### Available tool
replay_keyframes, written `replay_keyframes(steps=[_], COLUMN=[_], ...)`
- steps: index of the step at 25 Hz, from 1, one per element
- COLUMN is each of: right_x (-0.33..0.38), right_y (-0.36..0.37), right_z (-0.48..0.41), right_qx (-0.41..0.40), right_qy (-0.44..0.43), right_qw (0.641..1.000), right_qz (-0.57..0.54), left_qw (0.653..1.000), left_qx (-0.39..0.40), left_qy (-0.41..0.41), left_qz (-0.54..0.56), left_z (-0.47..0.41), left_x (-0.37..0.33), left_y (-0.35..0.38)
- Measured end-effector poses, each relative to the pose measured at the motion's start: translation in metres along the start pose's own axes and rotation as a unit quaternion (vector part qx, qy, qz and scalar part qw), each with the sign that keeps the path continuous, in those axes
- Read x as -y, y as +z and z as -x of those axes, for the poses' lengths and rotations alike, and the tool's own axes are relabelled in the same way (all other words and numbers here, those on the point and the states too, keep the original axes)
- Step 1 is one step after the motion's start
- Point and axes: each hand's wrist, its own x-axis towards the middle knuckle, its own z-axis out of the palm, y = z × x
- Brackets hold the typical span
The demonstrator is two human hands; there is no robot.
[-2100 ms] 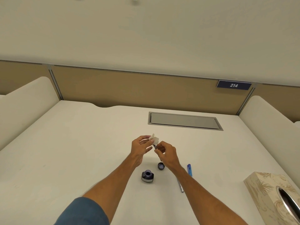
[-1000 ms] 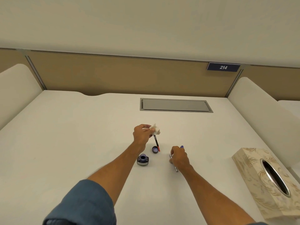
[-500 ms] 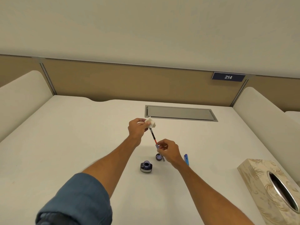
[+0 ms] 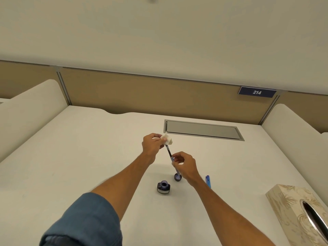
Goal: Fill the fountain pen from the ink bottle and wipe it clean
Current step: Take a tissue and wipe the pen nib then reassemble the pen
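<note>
My left hand (image 4: 152, 144) pinches a folded white tissue (image 4: 166, 139) round the front end of the fountain pen (image 4: 169, 152), held above the table. The pen slants down to the right. My right hand (image 4: 185, 165) grips the pen's barrel (image 4: 177, 172) at the lower end, where it meets the dark front part. The nib is hidden inside the tissue. The open ink bottle (image 4: 163, 187) stands on the white table (image 4: 79, 166) below my hands, and its round lid (image 4: 177, 177) lies just to its right.
A blue pen cap (image 4: 208, 181) lies on the table right of my right wrist. A patterned tissue box (image 4: 300, 213) stands at the near right. A grey hatch (image 4: 202, 130) is set in the table at the back. Padded dividers flank both sides.
My right hand lifted the barrel from the table beside the blue cap and brought it onto the pen's rear end; the red end is now covered. My left hand kept the tissue on the nib.
</note>
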Motion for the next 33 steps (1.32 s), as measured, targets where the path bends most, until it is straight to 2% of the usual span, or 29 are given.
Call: replay_keyframes(steps=[10, 33], right_x=[0.001, -0.005], right_y=[-0.002, 0.0], right_z=[-0.001, 0.0], right_qx=[-0.024, 0.017], right_qy=[-0.026, 0.013], right_qw=[0.999, 0.995], right_qz=[-0.004, -0.096], left_qw=[1.0, 0.999], left_qx=[0.012, 0.0], left_qy=[-0.025, -0.042], left_qz=[-0.013, 0.012], left_z=[0.009, 0.011], left_x=[0.013, 0.016], left_y=[0.006, 0.011])
